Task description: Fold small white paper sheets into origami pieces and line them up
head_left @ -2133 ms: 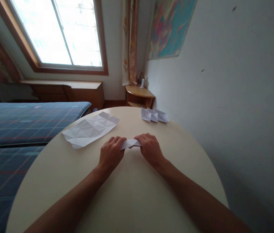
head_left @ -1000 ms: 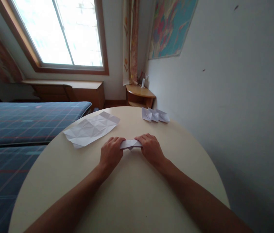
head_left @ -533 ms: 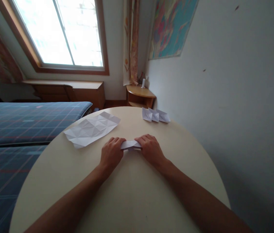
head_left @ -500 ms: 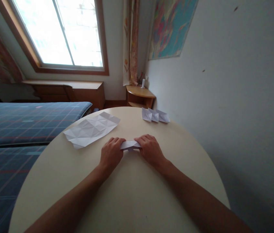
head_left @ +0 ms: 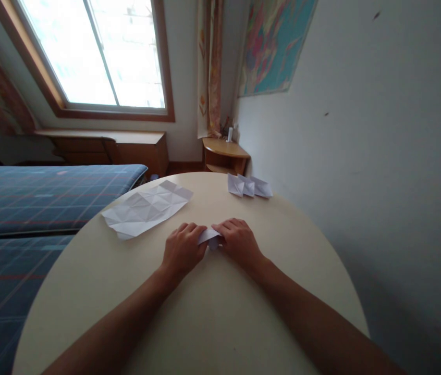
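Note:
Between my hands is a small piece of folded white paper (head_left: pixel 209 236), held just over the round table. My left hand (head_left: pixel 183 247) is closed on its left end, fingers curled over the top. On the right end, my right hand (head_left: pixel 239 240) grips it in the same way. Most of the folded paper is hidden by my fingers, with a small flap showing below. Beyond my left hand lies a creased, unfolded white sheet (head_left: pixel 148 210). Past my right hand, several folded white paper pieces (head_left: pixel 248 186) stand in a row near the far edge.
The round cream table (head_left: pixel 212 312) is under my forearms. A bed with a blue plaid mattress (head_left: pixel 48 198) borders it on the left, and a white wall (head_left: pixel 361 172) on the right. Behind it stand a corner shelf (head_left: pixel 226 147) and a low wooden desk (head_left: pixel 138 137).
My hands have come closer together on the folded paper, so less of it shows between them. The unfolded sheet and the row of folded pieces stay where they were.

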`<action>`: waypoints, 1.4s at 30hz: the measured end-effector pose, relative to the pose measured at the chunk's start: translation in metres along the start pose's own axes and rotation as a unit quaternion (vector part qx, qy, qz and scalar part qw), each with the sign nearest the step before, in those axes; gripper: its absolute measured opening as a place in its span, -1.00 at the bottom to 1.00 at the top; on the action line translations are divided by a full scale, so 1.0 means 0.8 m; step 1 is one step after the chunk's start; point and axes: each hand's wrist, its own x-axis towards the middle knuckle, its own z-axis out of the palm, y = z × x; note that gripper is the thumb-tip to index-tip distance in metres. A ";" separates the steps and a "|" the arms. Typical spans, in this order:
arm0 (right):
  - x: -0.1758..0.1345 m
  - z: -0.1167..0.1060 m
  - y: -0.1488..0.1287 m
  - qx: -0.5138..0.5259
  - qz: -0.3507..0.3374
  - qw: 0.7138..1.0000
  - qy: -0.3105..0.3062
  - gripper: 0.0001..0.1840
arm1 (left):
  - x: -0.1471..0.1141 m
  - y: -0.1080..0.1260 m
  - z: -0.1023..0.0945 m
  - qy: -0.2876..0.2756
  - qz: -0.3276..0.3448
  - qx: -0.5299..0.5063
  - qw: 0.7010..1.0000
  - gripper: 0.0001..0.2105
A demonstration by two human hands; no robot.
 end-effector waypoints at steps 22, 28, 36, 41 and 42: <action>-0.001 -0.007 0.000 0.001 0.003 0.997 -0.082 -0.54 | 0.002 -0.007 0.004 -0.049 0.002 0.023 0.999 -0.76; -0.005 -0.006 0.008 0.052 -0.026 0.997 -0.048 -0.51 | 0.002 -0.012 0.003 -0.063 0.019 0.034 0.997 -0.72; -0.005 -0.002 0.011 0.093 -0.031 0.994 -0.038 -0.56 | 0.003 -0.013 0.004 -0.076 0.014 0.018 0.997 -0.69; -0.006 -0.004 0.014 0.089 -0.001 0.995 -0.043 -0.53 | 0.003 -0.016 0.007 -0.073 0.004 -0.002 0.997 -0.68; -0.006 -0.004 0.016 0.085 0.006 0.995 -0.051 -0.53 | 0.003 -0.016 0.007 -0.074 0.003 -0.004 0.997 -0.67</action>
